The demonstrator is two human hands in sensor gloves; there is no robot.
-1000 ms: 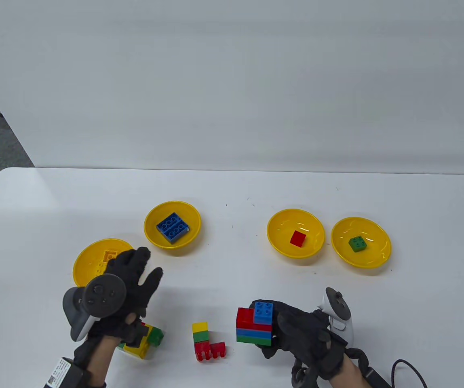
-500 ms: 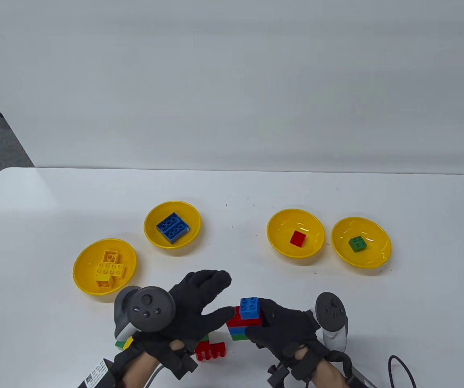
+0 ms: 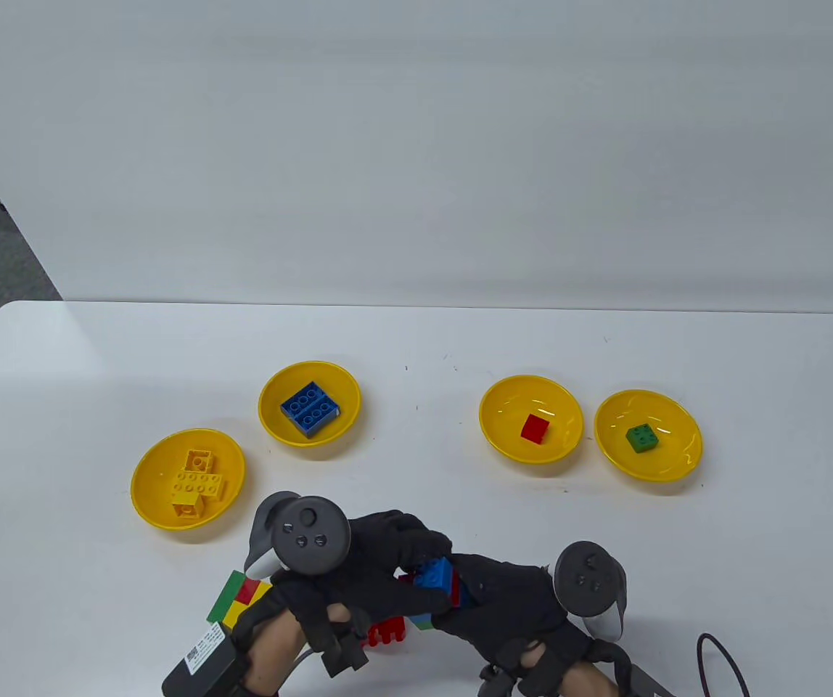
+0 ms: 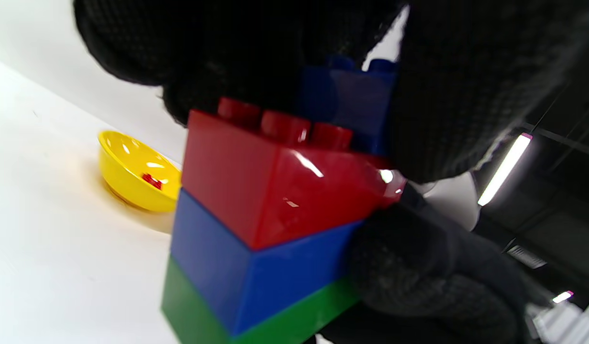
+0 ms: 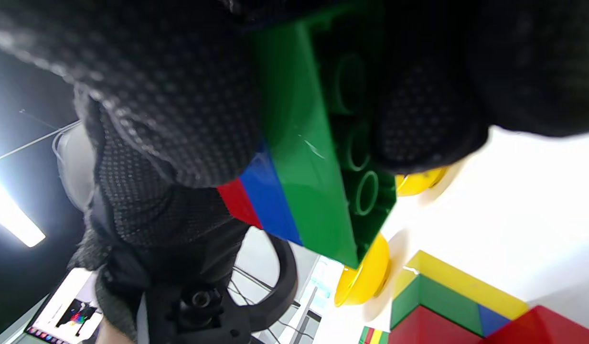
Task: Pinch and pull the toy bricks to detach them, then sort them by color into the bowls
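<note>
A stack of red [image 4: 275, 191], blue and green [image 5: 318, 157] layers is held up by my right hand [image 3: 493, 599], whose fingers curl round its side and underside. A small blue brick [image 3: 435, 575] sits on top of the stack at its far end. My left hand [image 3: 416, 557] curls over this small blue brick [image 4: 351, 105] and pinches it. In the table view both hands hide most of the stack. Several yellow bowls stand beyond: one with yellow bricks [image 3: 142, 501], one with blue bricks [image 3: 265, 410], one with a red brick [image 3: 490, 432], one with a green brick [image 3: 686, 450].
A green, red and yellow brick cluster [image 3: 239, 599] lies under my left wrist. A red brick [image 3: 386, 632] lies between my wrists. A black cable [image 3: 725, 653] curls at the front right. The table's near edge is close to both forearms.
My left hand has swung right from the bowl of yellow bricks and closed over the small blue brick. My right hand has brought the stack leftwards and tilted it.
</note>
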